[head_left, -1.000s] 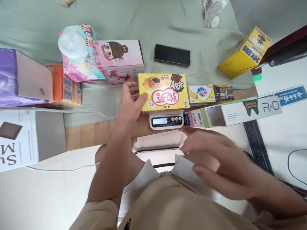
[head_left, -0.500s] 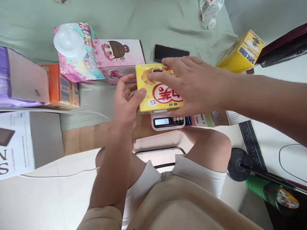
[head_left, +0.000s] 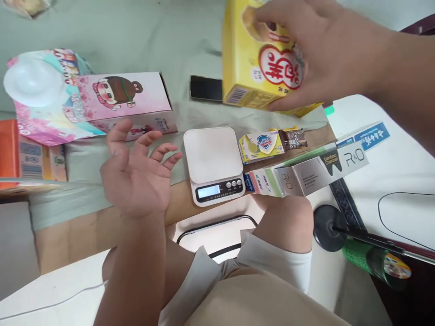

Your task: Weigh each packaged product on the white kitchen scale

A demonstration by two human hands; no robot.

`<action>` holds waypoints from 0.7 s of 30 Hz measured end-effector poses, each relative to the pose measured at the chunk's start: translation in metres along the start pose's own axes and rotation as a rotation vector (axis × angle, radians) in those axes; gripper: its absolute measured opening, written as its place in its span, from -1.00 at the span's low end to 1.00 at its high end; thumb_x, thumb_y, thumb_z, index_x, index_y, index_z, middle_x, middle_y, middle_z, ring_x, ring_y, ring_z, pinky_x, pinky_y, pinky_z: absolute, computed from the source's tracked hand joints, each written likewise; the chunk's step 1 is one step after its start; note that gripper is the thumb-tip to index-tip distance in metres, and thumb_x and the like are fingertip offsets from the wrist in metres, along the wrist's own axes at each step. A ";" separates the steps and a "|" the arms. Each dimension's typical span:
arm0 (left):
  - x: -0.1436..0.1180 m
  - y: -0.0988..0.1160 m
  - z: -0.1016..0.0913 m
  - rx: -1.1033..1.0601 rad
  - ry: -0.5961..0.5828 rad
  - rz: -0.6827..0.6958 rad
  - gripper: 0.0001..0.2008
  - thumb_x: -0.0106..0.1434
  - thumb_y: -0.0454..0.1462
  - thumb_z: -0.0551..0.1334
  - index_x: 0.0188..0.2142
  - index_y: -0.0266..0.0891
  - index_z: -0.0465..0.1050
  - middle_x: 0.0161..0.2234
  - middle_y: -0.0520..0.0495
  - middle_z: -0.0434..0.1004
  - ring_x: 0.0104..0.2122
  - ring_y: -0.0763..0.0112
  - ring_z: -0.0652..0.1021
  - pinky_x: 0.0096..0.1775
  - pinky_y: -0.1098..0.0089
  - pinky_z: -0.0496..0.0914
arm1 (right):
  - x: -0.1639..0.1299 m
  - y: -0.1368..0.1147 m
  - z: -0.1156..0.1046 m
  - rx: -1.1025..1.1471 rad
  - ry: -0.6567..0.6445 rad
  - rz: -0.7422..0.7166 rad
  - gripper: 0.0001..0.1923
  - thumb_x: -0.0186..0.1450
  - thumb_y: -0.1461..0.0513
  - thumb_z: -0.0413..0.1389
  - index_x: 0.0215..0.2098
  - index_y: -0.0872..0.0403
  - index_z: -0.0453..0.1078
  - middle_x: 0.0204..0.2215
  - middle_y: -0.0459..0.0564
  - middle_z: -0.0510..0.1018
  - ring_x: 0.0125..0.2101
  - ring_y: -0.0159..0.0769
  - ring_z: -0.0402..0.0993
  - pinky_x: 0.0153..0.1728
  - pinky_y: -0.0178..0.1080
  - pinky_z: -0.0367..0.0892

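My right hand [head_left: 326,50] grips a yellow snack box [head_left: 234,59] with red and white lettering, held up over the far right of the table. My left hand [head_left: 139,167] is palm up with its fingers spread, holding nothing, left of a white kitchen scale [head_left: 212,154]. Nothing rests on the scale's plate; its display glows, but the digits are too faint to read. A yellow Safeguard soap box [head_left: 261,146] and a brown cocoa packet [head_left: 294,139] lie just right of the scale.
A pink box [head_left: 136,93] with a cartoon girl stands beyond my left hand, beside a colourful bag [head_left: 50,113]. A black phone [head_left: 205,88] lies behind the scale. Toothpaste boxes [head_left: 306,176] line the near edge at right. An orange box [head_left: 8,154] is at far left.
The yellow snack box has been lifted off the scale and moved right and away in my right hand. My left hand has let go of it and drawn back left, fingers opening.
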State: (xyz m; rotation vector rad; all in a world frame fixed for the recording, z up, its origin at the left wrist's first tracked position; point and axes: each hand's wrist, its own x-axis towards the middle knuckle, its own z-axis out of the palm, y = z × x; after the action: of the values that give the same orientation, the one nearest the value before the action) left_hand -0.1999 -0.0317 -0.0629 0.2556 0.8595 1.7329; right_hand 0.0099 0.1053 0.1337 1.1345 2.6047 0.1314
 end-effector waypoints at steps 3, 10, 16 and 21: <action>0.001 -0.002 0.002 0.039 0.031 0.014 -0.50 0.01 -0.04 0.28 -0.02 -0.01 0.38 -0.21 -0.02 0.49 -0.39 0.34 0.56 -0.38 0.34 0.52 | -0.019 0.046 0.018 0.045 -0.017 0.178 0.35 -0.06 -0.51 -0.05 0.53 -0.08 -0.12 0.42 0.10 0.06 0.42 0.19 0.06 0.41 0.07 0.13; 0.012 -0.010 0.009 0.072 0.033 0.047 -0.52 -0.04 -0.03 0.33 -0.09 -0.02 0.44 -0.27 0.01 0.50 -0.39 0.39 0.55 -0.38 0.36 0.54 | -0.025 0.099 0.066 -0.010 -0.172 0.214 0.35 -0.11 -0.50 -0.11 0.52 -0.12 -0.08 0.43 0.12 0.06 0.44 0.23 0.03 0.43 0.16 0.08; 0.012 -0.011 0.017 0.072 0.026 0.081 -0.54 -0.10 -0.06 0.46 -0.18 -0.05 0.49 -0.27 0.01 0.44 -0.27 0.41 0.51 -0.37 0.45 0.55 | -0.014 0.110 0.088 0.008 -0.278 0.190 0.19 -0.07 -0.33 0.11 0.48 -0.35 -0.10 0.40 0.05 0.05 0.40 0.18 0.08 0.42 0.19 0.10; 0.012 -0.010 0.006 0.113 -0.031 0.117 -0.51 -0.06 0.02 0.45 -0.12 -0.01 0.54 -0.18 -0.04 0.45 -0.13 0.35 0.52 -0.26 0.43 0.56 | -0.013 0.113 0.095 -0.002 -0.306 0.205 0.19 -0.04 -0.14 0.30 0.46 -0.41 -0.12 0.43 -0.02 0.01 0.42 0.11 0.07 0.44 0.14 0.14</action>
State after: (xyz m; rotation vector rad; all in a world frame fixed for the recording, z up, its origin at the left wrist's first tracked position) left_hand -0.1930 -0.0175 -0.0686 0.4143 0.9363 1.7862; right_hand 0.1268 0.1699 0.0695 1.3062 2.2204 0.0021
